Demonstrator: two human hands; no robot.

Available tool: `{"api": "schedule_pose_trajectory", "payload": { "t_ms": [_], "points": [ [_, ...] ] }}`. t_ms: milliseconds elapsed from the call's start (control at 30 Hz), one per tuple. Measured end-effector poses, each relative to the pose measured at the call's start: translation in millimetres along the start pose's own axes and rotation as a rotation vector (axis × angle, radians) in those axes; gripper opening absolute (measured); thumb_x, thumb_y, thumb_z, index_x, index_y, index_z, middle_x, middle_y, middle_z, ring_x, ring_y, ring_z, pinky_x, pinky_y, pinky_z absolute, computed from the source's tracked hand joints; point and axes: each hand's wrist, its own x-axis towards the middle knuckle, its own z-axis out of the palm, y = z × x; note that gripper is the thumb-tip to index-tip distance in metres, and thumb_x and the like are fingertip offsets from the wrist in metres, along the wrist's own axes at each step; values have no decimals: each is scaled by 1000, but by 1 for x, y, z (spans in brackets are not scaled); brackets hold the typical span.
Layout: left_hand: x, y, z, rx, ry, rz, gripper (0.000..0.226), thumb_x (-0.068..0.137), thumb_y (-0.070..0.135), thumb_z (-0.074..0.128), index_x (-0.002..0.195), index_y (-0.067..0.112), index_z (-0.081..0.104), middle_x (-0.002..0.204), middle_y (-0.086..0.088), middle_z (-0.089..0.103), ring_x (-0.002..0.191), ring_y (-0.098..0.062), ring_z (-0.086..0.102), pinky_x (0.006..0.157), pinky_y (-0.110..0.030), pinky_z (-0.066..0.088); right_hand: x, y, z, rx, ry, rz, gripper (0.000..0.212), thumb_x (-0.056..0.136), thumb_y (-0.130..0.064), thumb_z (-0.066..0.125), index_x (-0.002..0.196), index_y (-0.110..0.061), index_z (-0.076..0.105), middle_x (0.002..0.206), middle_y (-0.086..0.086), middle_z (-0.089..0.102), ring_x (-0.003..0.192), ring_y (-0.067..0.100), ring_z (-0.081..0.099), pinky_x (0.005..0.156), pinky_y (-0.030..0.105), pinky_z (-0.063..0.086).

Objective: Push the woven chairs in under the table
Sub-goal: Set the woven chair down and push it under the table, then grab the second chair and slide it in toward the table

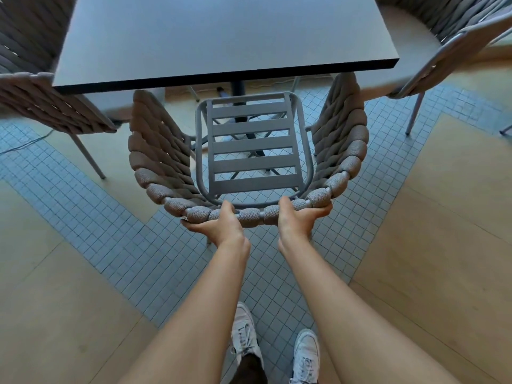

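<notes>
Tiled floor (110, 217) below; hands' fingers hidden behind woven chair (249, 214) back.

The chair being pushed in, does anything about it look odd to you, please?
Yes: the middle woven chair shows bare grey slats, with no seat cushion, while the right-hand chair has a pale cushion.

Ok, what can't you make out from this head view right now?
- Fingers of left hand and right hand: curled under the chair back.
- Chair's front legs: hidden by the table.
- Side chairs, left and right: cut off by the frame edges.
- Table base: mostly behind the seat slats.
</notes>
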Motion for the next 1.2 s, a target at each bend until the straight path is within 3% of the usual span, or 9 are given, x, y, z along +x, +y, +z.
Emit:
{"api": "schedule_pose_trajectory", "payload": {
  "t_ms": [133,233,333,433,533,733,867,1033,1200],
  "points": [
    [-4,0,-29,184,-190,14,100,69,44,81,149,42,21,133,7,56,109,-14,62,96,-49,54,-2,-6,-11,-43,-113,53,109,80,-22,73,150,-42,-8,122,8,59,93,19,67,83,45,61],
    [-10,4,-50,484,-325,-52,89,71,80,60,142,28,44,130,0,61,116,-22,59,104,-48,46,-6,-19,-27,-275,-202,99,117,80,-43,76,154,-32,-14,120,4,60,99,22,63,87,50,59],
    [-19,18,-63,782,-620,-281,97,73,93,37,137,22,52,118,2,64,106,-20,59,92,-44,44,-7,-37,-53,-421,-308,143,102,70,-53,81,147,-23,21,127,1,58,106,22,60,74,49,63],
    [-35,38,-65,1094,-904,-341,95,73,93,35,137,25,53,131,4,61,116,-21,57,95,-43,42,-10,-61,-81,-683,-462,79,81,72,-63,73,137,-24,46,138,2,55,116,24,56,86,45,57],
    [-55,56,-53,1329,-1125,-109,82,85,78,45,144,22,48,143,-3,53,119,-20,52,98,-39,42,-16,-84,-107,-999,-563,-47,86,78,-76,58,147,-24,47,150,6,50,133,27,48,107,47,41],
    [-101,81,-8,1552,-1362,213,61,94,55,57,140,15,51,137,-6,58,117,-17,53,101,-36,43,-28,-134,-151,-1446,-503,-293,101,77,-91,32,155,-26,32,157,9,41,142,30,38,113,55,29],
    [-139,85,26,1561,-1386,326,45,96,49,57,129,19,59,118,-4,67,110,-22,62,102,-46,49,-24,-167,-186,-1484,-424,-354,104,78,-92,26,157,-25,27,161,8,35,147,28,32,118,58,18],
    [-189,76,63,1580,-1385,454,45,90,60,53,121,29,60,103,-1,71,72,-21,71,66,-45,63,-2,-209,-240,-1459,-387,-349,110,70,-98,25,158,-31,25,163,6,31,148,29,29,119,57,17],
    [-242,50,101,1736,-1343,766,72,84,77,47,137,28,51,124,-6,66,97,-21,68,88,-47,57,27,-251,-303,-1494,-352,-425,111,71,-98,22,157,-30,24,163,7,31,150,28,24,121,58,9]
  ]
}}
